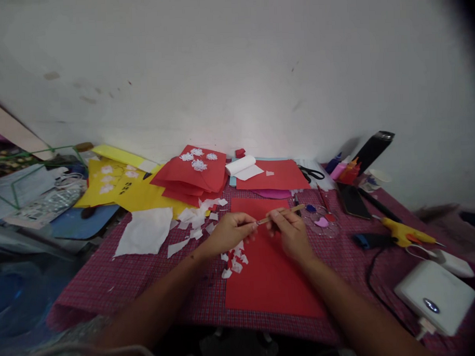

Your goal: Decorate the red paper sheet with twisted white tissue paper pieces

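My right hand (289, 230) is closed around a thin wooden stick (297, 208), which slants across above a red sheet of paper (272, 280). Thumb and fingers of my left hand (233, 232) are pinched together at the stick's left end. Something small and pale shows at that tip, too small to name. Below my left hand, torn white paper scraps (236, 263) lie over the sheet's left edge. More white scraps (194, 218) and a larger white piece of paper (146, 232) lie further left. Close to my right hand is a clear palette (333, 229) with blue, pink and red paint.
Behind are red folded cards (210, 174) with white flowers, a white paper roll (240, 165) and black scissors (311, 174). Yellow sheets (144, 194) lie at left. On the right are paint bottles (350, 171), a phone (354, 201), a yellow glue gun (406, 232) and a white box (436, 295).
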`<state>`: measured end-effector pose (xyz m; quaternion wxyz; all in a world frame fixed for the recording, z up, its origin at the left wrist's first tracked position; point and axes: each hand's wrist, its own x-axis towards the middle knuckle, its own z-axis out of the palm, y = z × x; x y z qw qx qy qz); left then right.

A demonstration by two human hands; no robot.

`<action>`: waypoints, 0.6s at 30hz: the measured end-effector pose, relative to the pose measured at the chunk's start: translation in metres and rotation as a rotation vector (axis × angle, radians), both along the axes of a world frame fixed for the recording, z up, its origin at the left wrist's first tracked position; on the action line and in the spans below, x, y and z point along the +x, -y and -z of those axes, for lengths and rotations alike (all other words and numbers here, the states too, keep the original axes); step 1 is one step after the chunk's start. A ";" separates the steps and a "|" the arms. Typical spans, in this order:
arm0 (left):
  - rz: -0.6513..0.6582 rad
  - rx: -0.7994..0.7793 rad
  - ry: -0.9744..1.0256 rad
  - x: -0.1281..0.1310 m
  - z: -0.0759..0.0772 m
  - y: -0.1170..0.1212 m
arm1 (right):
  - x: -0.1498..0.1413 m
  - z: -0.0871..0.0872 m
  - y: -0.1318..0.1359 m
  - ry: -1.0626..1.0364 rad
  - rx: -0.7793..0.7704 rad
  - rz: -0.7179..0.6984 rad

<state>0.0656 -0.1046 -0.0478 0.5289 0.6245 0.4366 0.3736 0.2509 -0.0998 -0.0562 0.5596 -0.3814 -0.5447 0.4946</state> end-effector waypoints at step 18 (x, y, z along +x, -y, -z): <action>0.056 0.125 -0.163 -0.053 -0.041 -0.003 | 0.015 -0.014 -0.010 -0.178 0.029 0.241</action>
